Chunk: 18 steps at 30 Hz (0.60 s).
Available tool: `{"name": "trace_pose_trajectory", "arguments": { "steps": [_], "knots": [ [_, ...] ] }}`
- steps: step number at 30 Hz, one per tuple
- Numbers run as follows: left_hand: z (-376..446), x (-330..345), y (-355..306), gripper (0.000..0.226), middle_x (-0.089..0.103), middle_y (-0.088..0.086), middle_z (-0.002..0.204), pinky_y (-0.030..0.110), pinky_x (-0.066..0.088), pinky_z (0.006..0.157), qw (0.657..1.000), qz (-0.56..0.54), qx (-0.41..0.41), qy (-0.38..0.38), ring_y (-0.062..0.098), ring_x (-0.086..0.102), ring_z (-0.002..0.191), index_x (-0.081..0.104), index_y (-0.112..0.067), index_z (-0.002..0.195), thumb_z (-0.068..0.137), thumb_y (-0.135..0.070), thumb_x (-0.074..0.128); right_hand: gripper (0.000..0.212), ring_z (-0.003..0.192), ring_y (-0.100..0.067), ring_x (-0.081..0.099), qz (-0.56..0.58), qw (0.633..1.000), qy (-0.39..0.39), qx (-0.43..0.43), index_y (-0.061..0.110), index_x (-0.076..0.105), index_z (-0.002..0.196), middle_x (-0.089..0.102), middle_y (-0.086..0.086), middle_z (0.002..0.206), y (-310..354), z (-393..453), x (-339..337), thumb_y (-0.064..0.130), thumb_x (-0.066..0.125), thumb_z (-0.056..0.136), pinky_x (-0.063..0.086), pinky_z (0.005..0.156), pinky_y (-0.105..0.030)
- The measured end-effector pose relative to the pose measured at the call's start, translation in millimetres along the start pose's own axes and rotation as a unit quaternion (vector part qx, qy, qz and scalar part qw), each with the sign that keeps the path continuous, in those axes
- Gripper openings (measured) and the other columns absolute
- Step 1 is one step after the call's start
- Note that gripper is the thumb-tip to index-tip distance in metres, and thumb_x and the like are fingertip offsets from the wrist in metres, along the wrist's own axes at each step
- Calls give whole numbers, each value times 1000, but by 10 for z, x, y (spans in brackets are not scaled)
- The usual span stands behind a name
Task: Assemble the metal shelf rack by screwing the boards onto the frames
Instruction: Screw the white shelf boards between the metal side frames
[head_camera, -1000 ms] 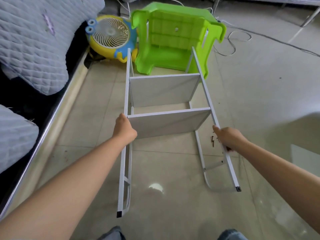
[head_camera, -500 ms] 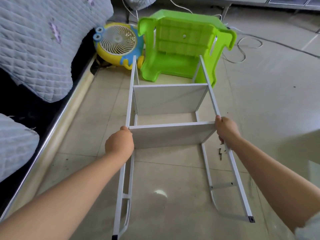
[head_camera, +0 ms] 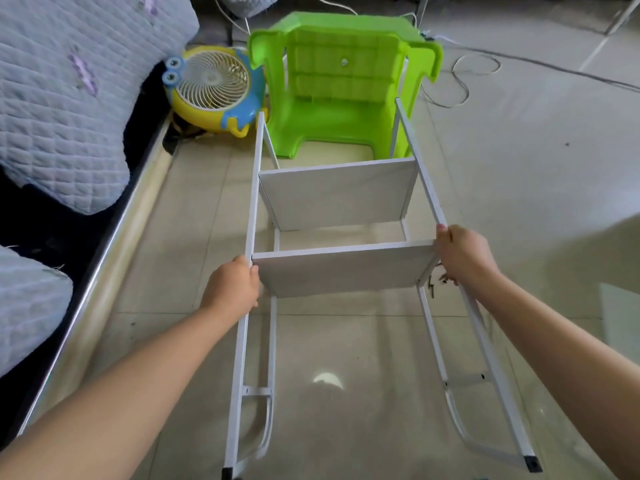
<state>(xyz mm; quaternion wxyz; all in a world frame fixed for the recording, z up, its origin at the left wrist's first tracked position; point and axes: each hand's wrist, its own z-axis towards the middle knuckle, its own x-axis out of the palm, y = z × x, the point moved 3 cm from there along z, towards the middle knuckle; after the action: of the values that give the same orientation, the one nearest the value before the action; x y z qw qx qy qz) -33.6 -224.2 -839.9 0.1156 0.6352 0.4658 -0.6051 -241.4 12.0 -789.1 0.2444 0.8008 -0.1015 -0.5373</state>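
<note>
The white metal shelf rack lies on its back on the tiled floor. Its left frame (head_camera: 252,202) and right frame (head_camera: 427,188) run away from me, with two grey-white boards between them: a near board (head_camera: 341,271) and a far board (head_camera: 337,195). My left hand (head_camera: 232,289) grips the left frame rail at the near board's left end. My right hand (head_camera: 462,254) grips the right frame rail at the board's right end. A few dark screws (head_camera: 431,287) lie on the floor just under my right hand.
A green plastic stool (head_camera: 343,84) lies tipped over at the rack's far end, beside a yellow and blue fan (head_camera: 213,88). A bed with quilted grey covers (head_camera: 59,109) and its metal edge (head_camera: 104,282) borders the left. Cables (head_camera: 460,81) trail at the back right.
My right hand slid up the right rail from lower down to the near board's end. The rack has come closer to me and its near feet sit lower in view.
</note>
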Motion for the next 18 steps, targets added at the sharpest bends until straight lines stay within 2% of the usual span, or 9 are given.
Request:
{"name": "trace_pose_trajectory", "arguments": {
  "steps": [3, 5, 8, 11, 13, 15, 18],
  "knots": [
    [37, 84, -75, 19, 60, 8, 63, 34, 53, 67, 999, -52, 9, 5, 27, 64, 59, 44, -7, 84, 98, -16, 34, 40, 48, -22, 45, -21, 1000, -20, -11, 1, 47, 83, 46, -10, 61, -1, -52, -209, 29, 24, 101, 37, 47, -27],
    [83, 162, -125, 21, 59, 10, 62, 37, 55, 64, 994, -107, 10, 7, 29, 64, 57, 44, -7, 79, 97, -14, 36, 40, 49, -26, 49, -35, 999, -35, -17, 0, 49, 82, 49, -12, 61, 40, -92, -366, 27, 26, 100, 37, 47, -27],
    [148, 273, -196, 28, 56, 10, 63, 38, 53, 56, 983, -182, 15, 18, 25, 59, 47, 43, -10, 72, 97, -15, 35, 41, 65, -33, 56, -69, 995, -67, -38, -3, 53, 84, 56, -19, 66, 236, -147, -620, 25, 28, 99, 43, 62, -33],
    [232, 430, -222, 28, 57, 10, 60, 38, 53, 55, 982, -182, 21, 37, 22, 57, 44, 43, -10, 73, 98, -18, 34, 36, 62, -29, 51, -97, 991, -68, -57, 1, 51, 74, 52, -14, 59, 553, -242, -738, 18, 30, 97, 40, 59, -28],
    [307, 535, -229, 25, 58, 11, 64, 38, 55, 58, 984, -171, 10, 53, 23, 58, 47, 46, -7, 81, 99, -19, 34, 35, 70, -29, 49, -107, 991, -64, -51, 6, 42, 62, 42, -9, 64, 772, -324, -731, 11, 33, 95, 40, 61, -26],
    [388, 583, -218, 24, 60, 15, 73, 40, 55, 64, 985, -160, 3, 64, 28, 60, 56, 49, -3, 92, 99, -19, 33, 34, 76, -29, 42, -124, 988, -65, -67, 5, 33, 61, 38, -9, 71, 1012, -399, -702, 14, 38, 93, 37, 67, -27],
    [528, 613, -145, 29, 63, 23, 102, 38, 45, 80, 992, -90, 7, 85, 37, 61, 94, 50, 2, 108, 99, -21, 34, 29, 76, -26, 41, -138, 985, -50, -87, 3, 33, 67, 38, -10, 70, 1312, -440, -618, 19, 39, 91, 33, 68, -26]
  ]
}}
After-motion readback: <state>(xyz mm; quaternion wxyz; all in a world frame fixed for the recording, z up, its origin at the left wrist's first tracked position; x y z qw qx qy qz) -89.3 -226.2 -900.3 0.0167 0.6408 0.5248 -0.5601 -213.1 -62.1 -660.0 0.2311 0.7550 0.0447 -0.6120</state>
